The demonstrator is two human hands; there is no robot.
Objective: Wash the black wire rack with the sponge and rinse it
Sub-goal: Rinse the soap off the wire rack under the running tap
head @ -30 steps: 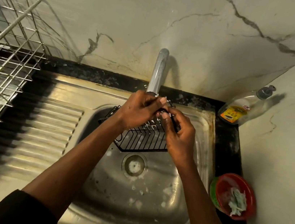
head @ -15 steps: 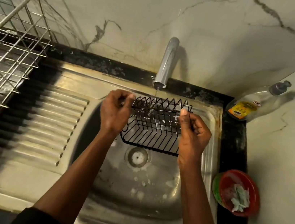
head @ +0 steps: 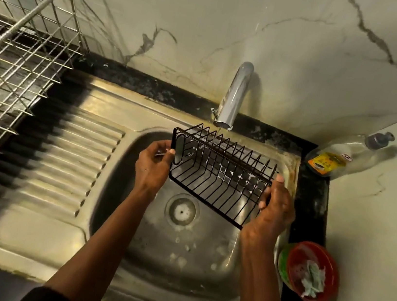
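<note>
The black wire rack (head: 216,176) hangs tilted over the steel sink basin (head: 177,257), its far edge just under the tap spout (head: 232,99). A thin stream of water falls from the spout onto the rack's back wires. My left hand (head: 151,166) grips the rack's left end. My right hand (head: 273,207) grips its right end, thumb up on the top wire. A green sponge (head: 282,264) shows only as an edge behind the red bowl at the right.
A red bowl (head: 312,273) holding a whitish scrap sits on the black counter at the right. A clear soap bottle (head: 339,157) lies in the back corner. A ribbed drainboard (head: 64,157) and a metal dish rack (head: 15,48) are at the left.
Both hands slid from the rack's middle under the tap to its two ends. The rack turned and now tilts, right end lower and nearer me.
</note>
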